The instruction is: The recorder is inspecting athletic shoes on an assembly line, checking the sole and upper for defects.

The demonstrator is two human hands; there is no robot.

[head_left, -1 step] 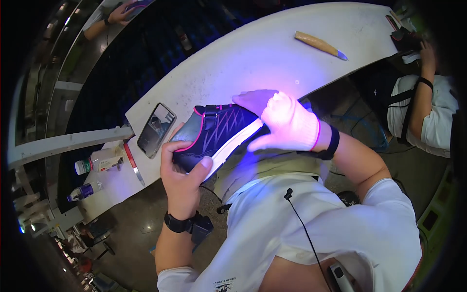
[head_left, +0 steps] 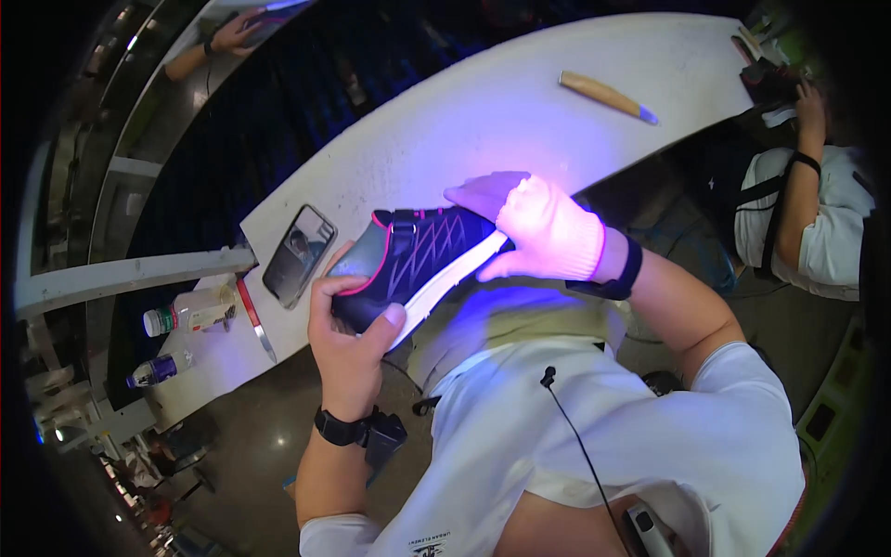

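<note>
A dark shoe (head_left: 427, 255) with pink edging, a crisscross pattern, a strap and a white sole (head_left: 453, 280) is held on its side over the table's near edge. A grey-green form fills its opening. My bare left hand (head_left: 357, 320) grips the heel end, thumb pressed on the sole and fingers around the upper. Around the toe end closes my right hand (head_left: 548, 230), in a pale glove lit pink and violet. Its fingers lie over the upper, with the thumb on the sole side. The toe itself is mostly covered by that hand.
On the white table (head_left: 445, 111) lie a phone (head_left: 300, 255), a red-handled knife (head_left: 255, 318) and a wooden-handled tool (head_left: 605, 95) with a pale tip. Two bottles, one green-capped (head_left: 200, 311) and one purple-labelled (head_left: 158, 369), are at the left. At right, a co-worker's arm (head_left: 804, 186) reaches toward a dark shoe.
The view has shifted slightly. My hands stay on the shoe with nearly the same grip, and nothing has been let go or picked up.
</note>
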